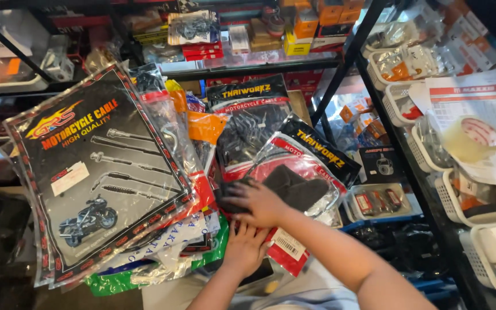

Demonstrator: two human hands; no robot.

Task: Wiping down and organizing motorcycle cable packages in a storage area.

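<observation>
The sorting looks partway through: the right hand (258, 202) lies flat, fingers spread and pressing down on a clear red-and-black cable packet (294, 172), while the left hand (243, 247), just beneath it, has its fingers tucked under the same packet's lower edge beside its barcode label, and nothing is lifted clear yet. To the left of both hands a fanned stack leans, fronted by one large black cable packet (96, 172); beyond the hands I count two more black-headed packets, with several other bags overlapped too tightly to count.
</observation>
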